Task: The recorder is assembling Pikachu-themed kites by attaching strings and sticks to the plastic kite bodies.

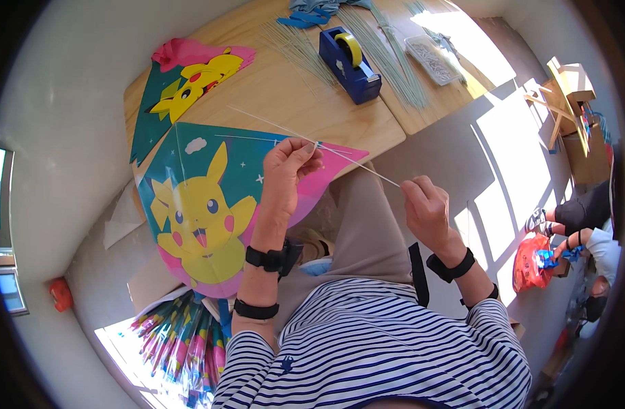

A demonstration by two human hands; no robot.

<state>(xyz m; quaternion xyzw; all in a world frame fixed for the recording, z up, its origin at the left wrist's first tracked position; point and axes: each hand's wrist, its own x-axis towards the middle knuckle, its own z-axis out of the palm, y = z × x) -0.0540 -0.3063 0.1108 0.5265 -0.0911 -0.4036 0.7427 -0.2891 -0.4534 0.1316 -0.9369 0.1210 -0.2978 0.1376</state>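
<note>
Left hand (293, 158): fingertips pinched on rod (359, 164) about where second rod (247, 138) crosses. Right hand (427, 208): fingers curled tight on rod's near end. Kite (206, 204) beneath, partly on counter (278, 99), rest off its edge. Tape dispenser (356, 75), spare rods (387, 54) behind. Looks like frame fitting; next probably needs crossing held steady, rod end aligned
</note>
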